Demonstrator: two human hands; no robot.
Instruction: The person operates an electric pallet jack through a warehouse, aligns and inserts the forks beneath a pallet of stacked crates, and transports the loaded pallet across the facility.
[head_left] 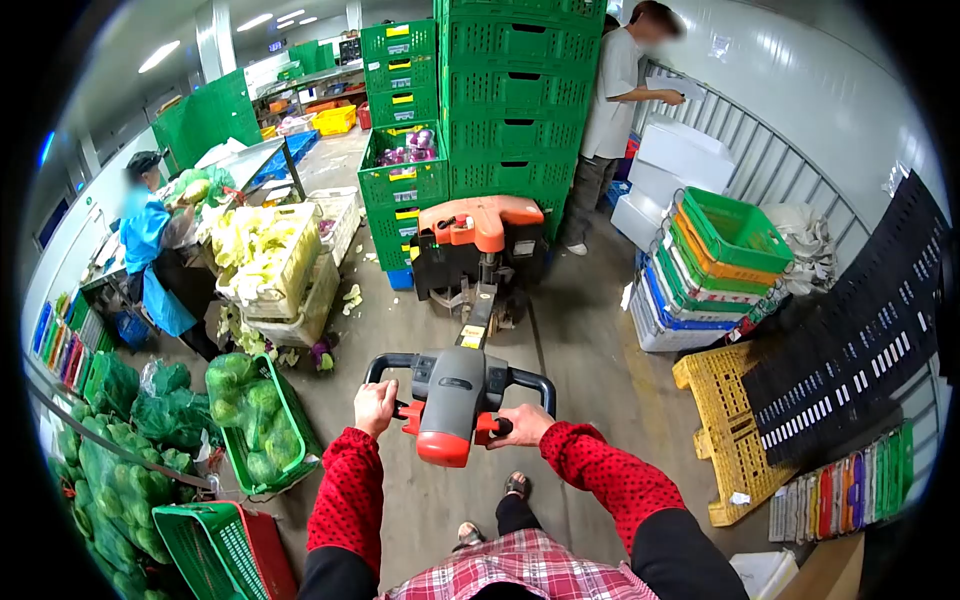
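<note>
An electric pallet jack (483, 222) with a red-and-black body stands in front of me. Its grey-and-red tiller handle (458, 382) reaches back towards my waist. My left hand (375, 408) is closed around the lower left side of the handle loop, beside a red control. On the other side, my right hand (523, 426) is wrapped round the handle by the right red control, its fingers partly hidden. Tall stacks of green crates (515, 135) rise directly beyond the jack. Purple vegetables (412, 150) fill one open crate at the left of the stack.
Cabbages lie in a green crate (290, 425) and net bags (125, 485) at left. White crates (290, 295) hold leaf trimmings. One person (150, 235) is at a table; another (615, 95) stands right of the stack. A yellow pallet (725, 430) and stacked baskets (700, 285) are at right.
</note>
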